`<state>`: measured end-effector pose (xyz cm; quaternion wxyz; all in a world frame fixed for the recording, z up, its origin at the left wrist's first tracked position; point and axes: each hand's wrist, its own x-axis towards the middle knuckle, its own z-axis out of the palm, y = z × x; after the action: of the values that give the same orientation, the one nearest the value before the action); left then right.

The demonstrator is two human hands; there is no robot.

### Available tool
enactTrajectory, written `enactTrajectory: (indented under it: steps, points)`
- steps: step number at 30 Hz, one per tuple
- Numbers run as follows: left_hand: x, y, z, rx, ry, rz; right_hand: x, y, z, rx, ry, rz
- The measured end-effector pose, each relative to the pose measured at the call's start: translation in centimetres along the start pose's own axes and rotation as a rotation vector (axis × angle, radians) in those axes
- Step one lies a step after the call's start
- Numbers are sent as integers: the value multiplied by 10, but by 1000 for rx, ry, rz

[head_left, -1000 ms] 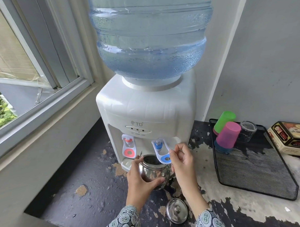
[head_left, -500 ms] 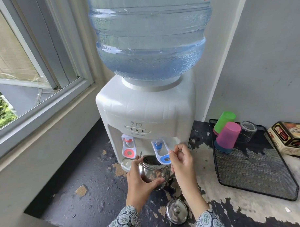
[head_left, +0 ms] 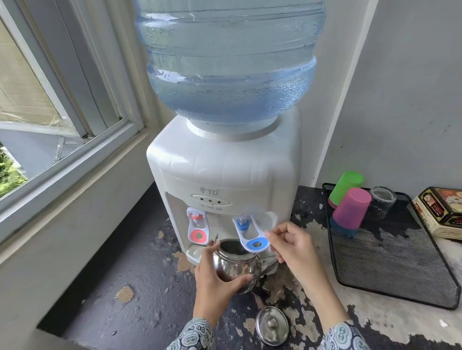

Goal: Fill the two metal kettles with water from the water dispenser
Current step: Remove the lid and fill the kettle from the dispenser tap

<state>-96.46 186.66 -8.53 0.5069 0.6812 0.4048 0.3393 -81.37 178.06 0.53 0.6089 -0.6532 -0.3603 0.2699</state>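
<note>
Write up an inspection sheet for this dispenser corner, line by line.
Surface: dark countertop, paint badly flaked.
Job's things: open metal kettle under the blue tap lever of the water dispenser; kettle lid on the counter; second kettle not seen.
Clutter: mesh tray with cups, tin box.
Hands: left hand holds the kettle; right hand pinches the lever.
Cables: nothing seen.
Surroundings: window, grey wall.

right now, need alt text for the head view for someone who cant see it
A person's left hand holds an open metal kettle under the blue tap lever of a white water dispenser, while the right hand pinches that lever. The kettle lid lies on the worn dark counter; a black mesh tray with upturned cups sits to the right.
</note>
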Motion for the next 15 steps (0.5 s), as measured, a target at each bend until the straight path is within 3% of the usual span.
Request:
enactTrajectory:
  steps: [15]
  points:
    - [-3, 7, 1, 6, 10, -60, -6, -5, 2, -145, -122, 143]
